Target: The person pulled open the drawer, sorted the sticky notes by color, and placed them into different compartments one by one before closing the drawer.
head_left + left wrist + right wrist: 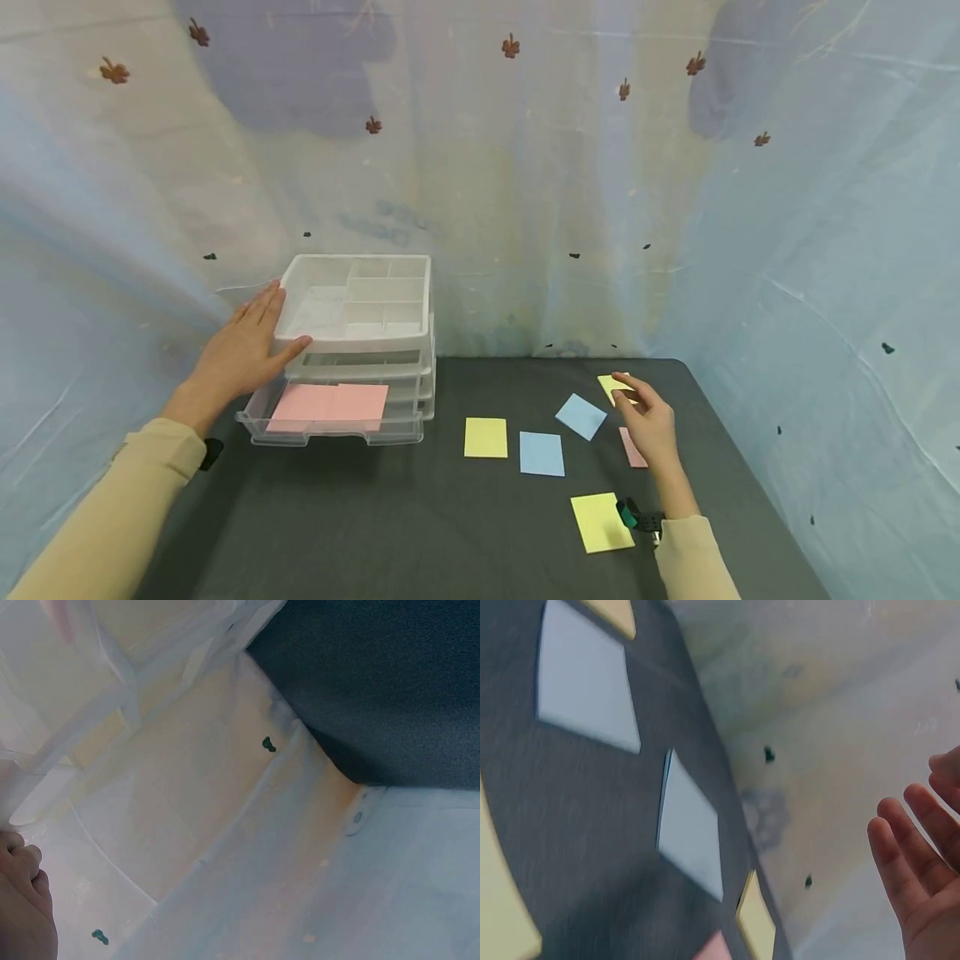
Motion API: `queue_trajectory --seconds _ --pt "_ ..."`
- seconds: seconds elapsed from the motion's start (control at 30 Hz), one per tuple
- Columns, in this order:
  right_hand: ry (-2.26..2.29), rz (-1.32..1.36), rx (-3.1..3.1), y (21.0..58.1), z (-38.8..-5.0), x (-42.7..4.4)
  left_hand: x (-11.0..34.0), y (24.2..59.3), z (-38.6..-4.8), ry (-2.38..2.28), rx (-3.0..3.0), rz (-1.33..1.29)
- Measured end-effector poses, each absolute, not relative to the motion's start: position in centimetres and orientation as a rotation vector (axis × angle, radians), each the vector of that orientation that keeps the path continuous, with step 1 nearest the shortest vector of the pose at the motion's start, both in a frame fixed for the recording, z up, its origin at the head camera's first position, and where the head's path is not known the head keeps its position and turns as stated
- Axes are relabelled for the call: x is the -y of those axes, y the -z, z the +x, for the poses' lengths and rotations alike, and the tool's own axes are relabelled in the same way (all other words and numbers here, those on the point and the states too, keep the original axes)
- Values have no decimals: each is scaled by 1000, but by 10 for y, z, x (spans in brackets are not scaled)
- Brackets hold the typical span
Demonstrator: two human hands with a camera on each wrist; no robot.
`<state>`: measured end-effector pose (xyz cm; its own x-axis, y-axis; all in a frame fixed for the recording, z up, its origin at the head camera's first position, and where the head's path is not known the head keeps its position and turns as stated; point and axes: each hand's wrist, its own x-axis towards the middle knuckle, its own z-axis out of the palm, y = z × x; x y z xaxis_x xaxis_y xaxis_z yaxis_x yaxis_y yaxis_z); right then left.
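My left hand [243, 350] rests against the left side and front corner of a white plastic drawer unit [352, 342], fingers extended and thumb across its front. A lower clear drawer [345, 438] is pulled out, with pink sticky notes [326, 407] lying inside. On the right, my right hand [651, 427] hovers with loosely bent fingers over a yellow sticky note pad [608, 384], partly covering it. The right wrist view shows that hand [930, 892] holding nothing, apart from the pads. Beside the wrist lies a pink sticky note pad [631, 450], partly hidden.
Two blue sticky note pads [542, 454] and a yellow sticky note pad [486, 438] lie mid-table. Another yellow pad [597, 525] sits nearer the front, under the right wristband. A patterned curtain [495, 192] borders the dark table [420, 525] behind and at the sides.
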<state>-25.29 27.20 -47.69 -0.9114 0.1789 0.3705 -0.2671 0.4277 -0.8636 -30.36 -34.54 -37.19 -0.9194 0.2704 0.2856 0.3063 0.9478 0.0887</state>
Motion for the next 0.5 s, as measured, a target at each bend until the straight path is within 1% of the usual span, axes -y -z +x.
queue_trajectory --seconds 0.3,0.5 --pt "-1270 -116 2456 495 -248 -310 345 372 -302 200 2829 -431" --pt "-1101 -97 2534 505 -242 -331 345 371 -302 195 2834 -428"
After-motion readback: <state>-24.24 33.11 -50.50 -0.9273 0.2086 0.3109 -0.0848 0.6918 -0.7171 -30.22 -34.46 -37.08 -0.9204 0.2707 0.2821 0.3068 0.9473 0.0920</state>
